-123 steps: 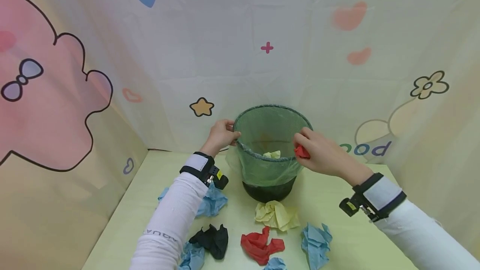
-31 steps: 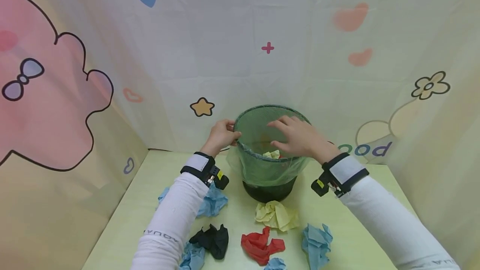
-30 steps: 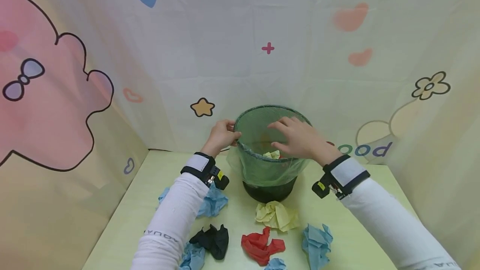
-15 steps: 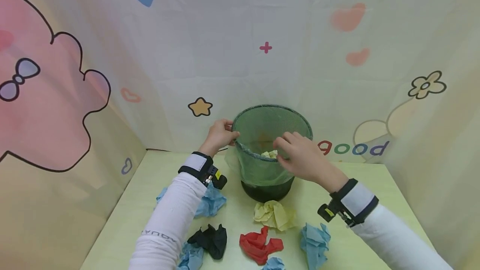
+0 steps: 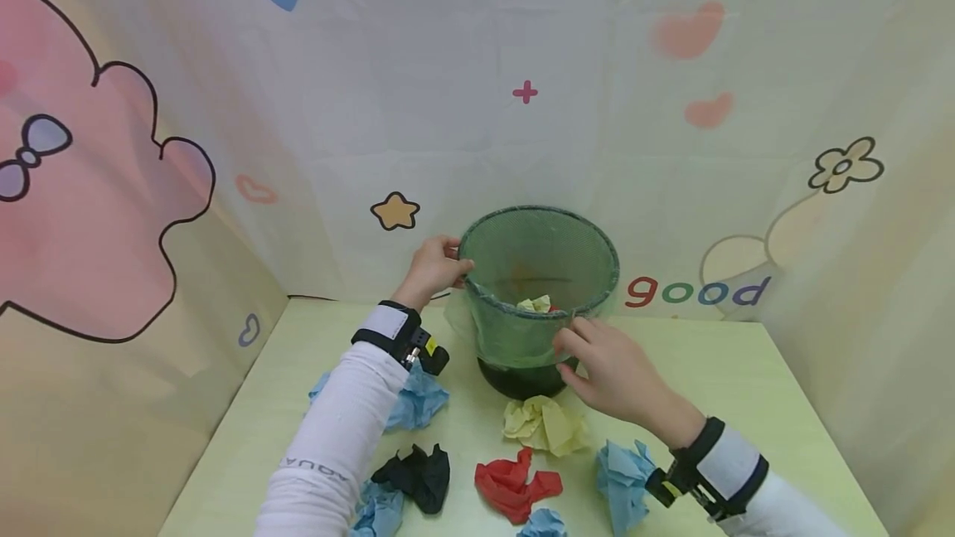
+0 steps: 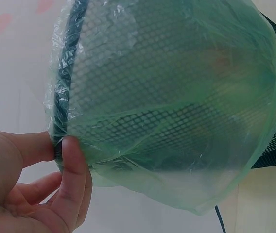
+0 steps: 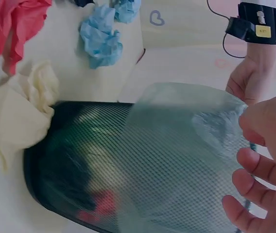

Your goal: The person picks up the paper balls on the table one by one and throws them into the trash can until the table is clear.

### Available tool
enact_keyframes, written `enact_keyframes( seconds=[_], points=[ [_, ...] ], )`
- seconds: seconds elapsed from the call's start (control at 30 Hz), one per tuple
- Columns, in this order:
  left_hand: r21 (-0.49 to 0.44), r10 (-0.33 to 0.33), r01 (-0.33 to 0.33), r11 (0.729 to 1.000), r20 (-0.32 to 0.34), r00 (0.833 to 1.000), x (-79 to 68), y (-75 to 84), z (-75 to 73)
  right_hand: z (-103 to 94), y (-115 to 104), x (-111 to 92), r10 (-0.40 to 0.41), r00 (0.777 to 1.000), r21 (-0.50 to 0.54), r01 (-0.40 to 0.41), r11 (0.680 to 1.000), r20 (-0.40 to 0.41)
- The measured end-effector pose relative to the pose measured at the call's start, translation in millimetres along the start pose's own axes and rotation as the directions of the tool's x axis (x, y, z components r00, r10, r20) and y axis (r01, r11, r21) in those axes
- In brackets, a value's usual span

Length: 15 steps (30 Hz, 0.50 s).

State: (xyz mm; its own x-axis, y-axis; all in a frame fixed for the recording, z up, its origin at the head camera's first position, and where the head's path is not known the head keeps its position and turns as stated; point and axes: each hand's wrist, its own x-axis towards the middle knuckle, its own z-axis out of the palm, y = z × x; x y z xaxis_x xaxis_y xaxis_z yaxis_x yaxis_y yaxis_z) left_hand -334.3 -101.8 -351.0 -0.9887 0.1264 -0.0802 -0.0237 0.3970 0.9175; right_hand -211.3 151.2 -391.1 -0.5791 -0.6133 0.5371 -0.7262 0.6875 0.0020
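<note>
A dark mesh wastebasket (image 5: 522,379) stands at the back of the table, lined with a thin green plastic bag (image 6: 177,116) folded over its rim. My left hand (image 5: 434,269) pinches the rim and bag at the left side, thumb and fingers on either side of it. Outside the front right of the basket, my right hand (image 5: 615,367) has loosely bent fingers and holds nothing; its fingertips are close to the rim in the right wrist view. Crumpled yellow paper (image 5: 534,304) and a bit of red show inside. Through the mesh, red paper (image 7: 99,204) appears low down.
On the table (image 5: 709,404) lie a yellow paper ball (image 5: 546,425), a red one (image 5: 515,487), a black one (image 5: 418,477) and several blue ones, including one by the right wrist (image 5: 622,483). A printed curtain (image 5: 448,106) hangs right behind the basket.
My right hand brought red paper over the basket and let it go inside. It has since moved back and down, outside the front rim. The left hand keeps its hold.
</note>
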Motion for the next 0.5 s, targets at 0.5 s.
enact_keyframes(
  seconds=[0.5],
  points=[
    [0.007,-0.003,0.003,1.0,-0.007,1.0,-0.1,-0.3,-0.7,32.7,-14.5,-58.2,0.18,0.958,0.075,-0.201,0.977,0.223]
  ],
)
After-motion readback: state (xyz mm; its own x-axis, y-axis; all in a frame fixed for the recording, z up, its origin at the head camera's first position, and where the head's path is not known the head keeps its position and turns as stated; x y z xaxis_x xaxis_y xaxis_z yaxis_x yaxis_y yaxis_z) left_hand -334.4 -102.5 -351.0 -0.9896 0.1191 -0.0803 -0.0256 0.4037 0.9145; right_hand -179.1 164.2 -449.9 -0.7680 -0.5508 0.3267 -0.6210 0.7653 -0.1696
